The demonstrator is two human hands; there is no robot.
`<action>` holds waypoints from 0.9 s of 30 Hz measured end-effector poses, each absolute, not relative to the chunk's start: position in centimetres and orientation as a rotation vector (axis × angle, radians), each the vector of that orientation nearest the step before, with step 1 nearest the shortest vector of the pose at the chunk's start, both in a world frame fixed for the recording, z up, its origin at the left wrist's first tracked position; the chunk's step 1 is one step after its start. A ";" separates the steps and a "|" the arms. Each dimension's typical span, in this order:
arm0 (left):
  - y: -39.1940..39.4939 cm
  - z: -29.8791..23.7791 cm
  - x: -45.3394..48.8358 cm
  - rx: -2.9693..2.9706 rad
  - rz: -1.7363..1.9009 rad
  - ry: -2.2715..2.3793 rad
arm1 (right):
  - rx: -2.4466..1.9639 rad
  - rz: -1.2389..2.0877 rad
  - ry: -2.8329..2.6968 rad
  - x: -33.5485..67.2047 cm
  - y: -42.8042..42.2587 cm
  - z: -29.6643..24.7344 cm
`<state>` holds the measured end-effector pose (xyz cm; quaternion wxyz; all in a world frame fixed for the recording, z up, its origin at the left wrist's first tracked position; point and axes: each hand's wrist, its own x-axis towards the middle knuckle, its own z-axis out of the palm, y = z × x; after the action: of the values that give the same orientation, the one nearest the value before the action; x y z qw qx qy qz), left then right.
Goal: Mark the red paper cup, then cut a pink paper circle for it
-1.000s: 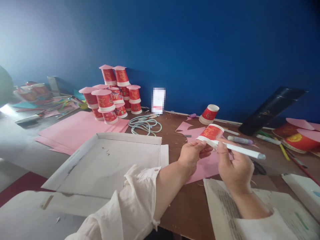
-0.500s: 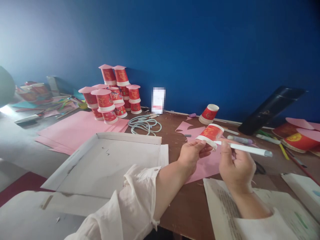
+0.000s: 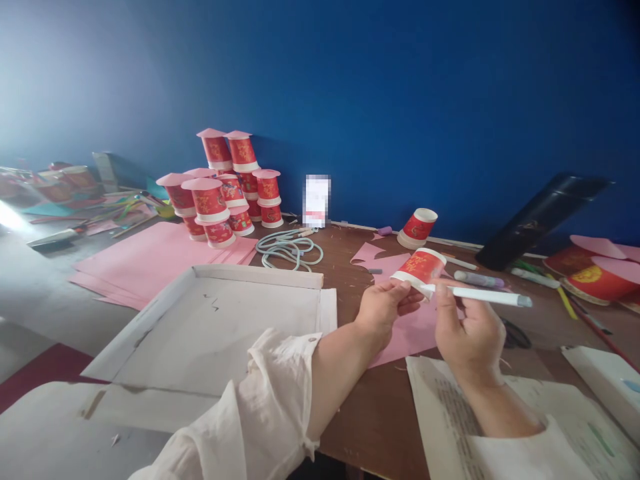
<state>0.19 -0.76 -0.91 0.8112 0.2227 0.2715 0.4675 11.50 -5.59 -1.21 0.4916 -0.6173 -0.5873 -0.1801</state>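
Observation:
A red paper cup (image 3: 421, 267) with gold print and a white rim is pinched by my left hand (image 3: 381, 307), thumb on the rim. My right hand (image 3: 471, 331) is closed around a white pen (image 3: 493, 295), which lies nearly level with its tip at the cup's white band. Whether the tip touches cannot be made out for certain. Below the cup lies cut pink paper (image 3: 413, 333). Another red paper cup (image 3: 418, 228) stands upside down near the wall, just behind.
Stacked red cups (image 3: 209, 200) with pink paper tops stand on pink sheets (image 3: 150, 257) at the left. In front is a shallow white box lid (image 3: 240, 333). A coiled cable (image 3: 290, 250), a black bottle (image 3: 540, 223) and printed pages (image 3: 440, 407) lie around.
My right hand has moved slightly left with the pen, whose tip has slid left along the cup's rim band. My left hand and the cup have barely shifted.

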 end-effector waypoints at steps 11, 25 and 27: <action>-0.9 -0.2 0.0 0.410 0.969 0.598 | -1.490 -0.416 -1.392 11.7 -5.6 -1.0; -0.9 -0.4 0.0 0.429 0.980 0.576 | -1.477 -0.450 -1.440 11.8 -5.4 -1.2; -0.9 -0.5 0.0 0.433 0.977 0.573 | -1.479 -0.451 -1.439 11.7 -5.4 -1.2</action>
<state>-0.01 -0.85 -0.45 0.8218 0.2035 0.2695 0.4589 11.75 -5.44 -1.19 0.4921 -0.6096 -0.5930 -0.1859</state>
